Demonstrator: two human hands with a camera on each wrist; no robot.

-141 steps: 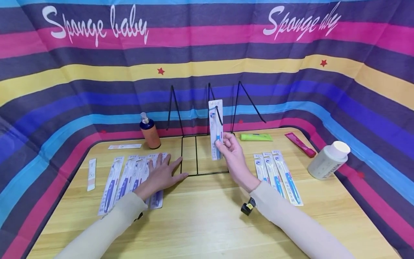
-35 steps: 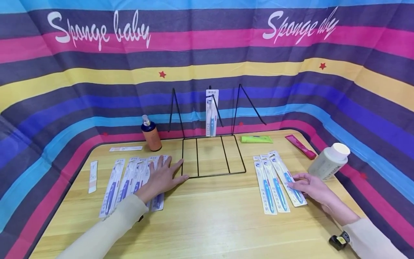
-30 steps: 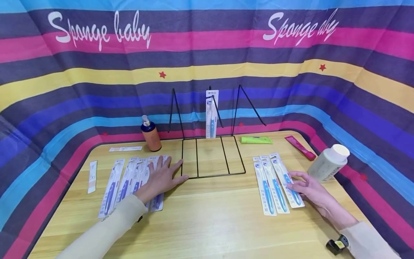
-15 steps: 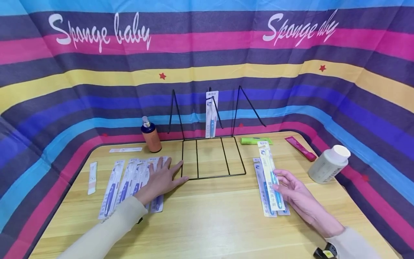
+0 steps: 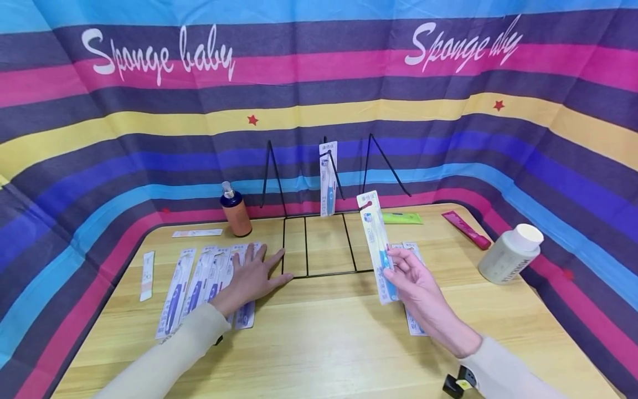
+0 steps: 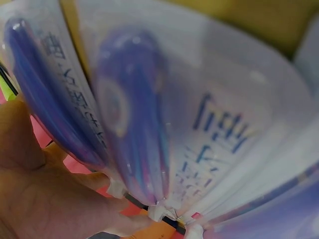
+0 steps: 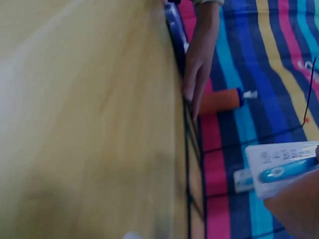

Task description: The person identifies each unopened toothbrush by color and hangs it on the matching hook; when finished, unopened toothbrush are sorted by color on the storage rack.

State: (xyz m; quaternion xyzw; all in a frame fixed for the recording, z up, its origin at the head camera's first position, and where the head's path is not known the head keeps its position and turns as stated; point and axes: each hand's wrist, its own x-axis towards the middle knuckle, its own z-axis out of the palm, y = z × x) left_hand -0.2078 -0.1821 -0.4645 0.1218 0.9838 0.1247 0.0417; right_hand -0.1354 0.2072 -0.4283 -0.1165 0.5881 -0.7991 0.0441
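Observation:
My right hand (image 5: 421,291) pinches a packaged blue toothbrush (image 5: 375,235) by its lower part. The pack is raised, tilted, over the right side of the black wire rack (image 5: 324,274); its blue handle also shows in the right wrist view (image 7: 279,172). Another packaged blue toothbrush (image 5: 328,180) hangs from the rack's middle hook. Under and beside my right hand lie more blue toothbrush packs (image 5: 416,326), partly hidden. My left hand (image 5: 251,280) rests with spread fingers over the row of packaged purple toothbrushes (image 5: 174,296), its fingertips by the rack's left edge.
An orange bottle with a dark blue top (image 5: 236,216) stands left of the rack. Two slim sachets (image 5: 147,276) lie at the left. Toward the right are a green tube (image 5: 402,218), a pink tube (image 5: 466,230) and a tilted white-capped grey bottle (image 5: 509,255). A striped cloth backs the table.
The first blue toothbrush pack now hangs, released, on the middle hook. My right hand then took the rightmost blue pack, lifted it and carried it left toward the rack. My left hand stayed put.

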